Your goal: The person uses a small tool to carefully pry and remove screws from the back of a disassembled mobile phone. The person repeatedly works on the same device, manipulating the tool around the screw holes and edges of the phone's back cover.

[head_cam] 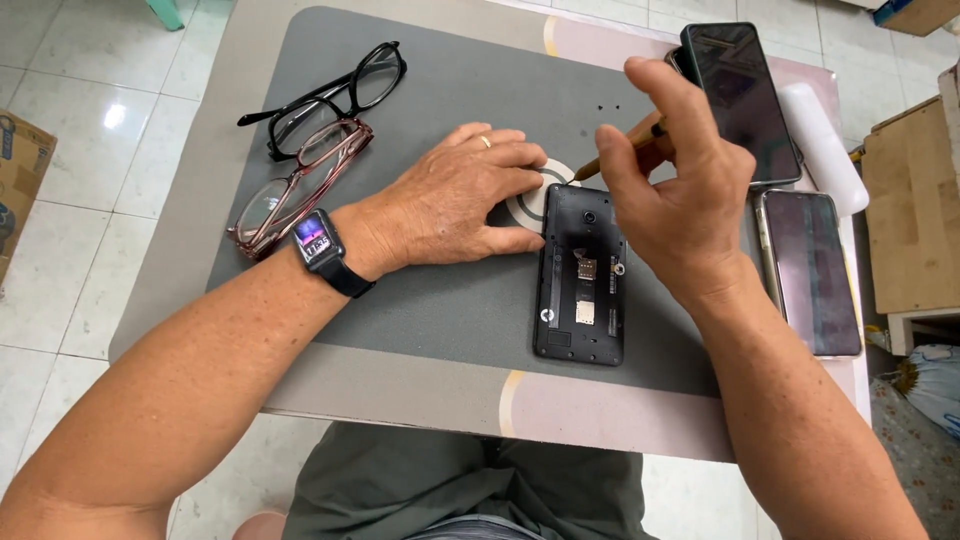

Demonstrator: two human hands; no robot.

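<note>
An opened black phone [581, 280] lies face down on a grey mat [430, 300], its back cover off and inner slots showing. My left hand [455, 195] rests flat on the mat, fingertips against the phone's upper left edge, over a white ring mark. A smartwatch [318, 240] is on that wrist. My right hand [680, 190] hovers above the phone's top right and grips a thin yellow-brown tool [620, 150] that points down and left toward the phone's top.
Black-framed glasses [330, 95] and reddish-framed glasses [300, 185] lie at the mat's left. Two dark-screened phones [740, 100] [810, 270] and a white roll [825, 150] sit at the right. A wooden piece [915, 210] stands beyond the small table's [600, 410] right edge.
</note>
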